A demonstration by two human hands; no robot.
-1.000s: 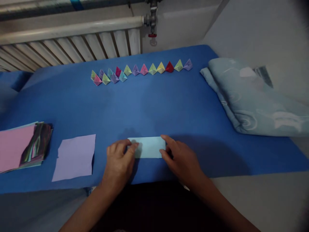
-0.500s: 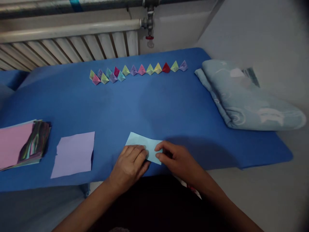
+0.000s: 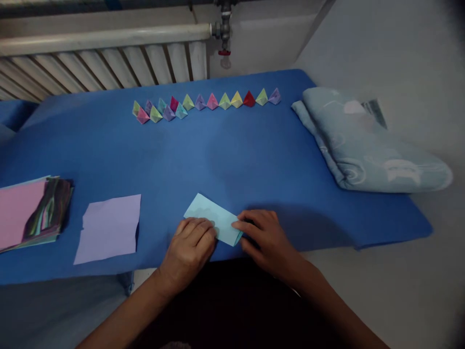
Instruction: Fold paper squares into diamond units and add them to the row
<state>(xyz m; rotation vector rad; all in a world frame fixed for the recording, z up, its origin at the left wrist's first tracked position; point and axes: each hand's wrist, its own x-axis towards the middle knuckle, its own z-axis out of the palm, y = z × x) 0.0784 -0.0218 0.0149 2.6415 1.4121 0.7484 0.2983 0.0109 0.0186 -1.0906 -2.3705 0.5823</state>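
A light blue sheet of paper [image 3: 220, 218], folded into a narrow strip, lies slanted near the front edge of the blue-covered surface [image 3: 174, 165]. My left hand [image 3: 191, 245] is closed at its lower left edge, fingers together on the paper; the thumb is hidden. At the right end, my right hand [image 3: 267, 237] grips the paper with bent fingers, and the layers part slightly there. A single purple sheet of paper [image 3: 109, 230] with a ragged left edge rests to the left of my hands.
Several small folded paper shapes [image 3: 212, 102] stand in a row at the back. At far left is a stack of coloured paper [image 3: 22, 213]. A folded pale blanket [image 3: 374, 145] occupies the right side. Behind are a radiator [image 3: 119, 68] and a red-handled valve [image 3: 224, 52].
The light blue paper has turned, its right end lower now. My right hand's fingers have shifted on that end, and my left hand has slid slightly left. The view has shifted a little.
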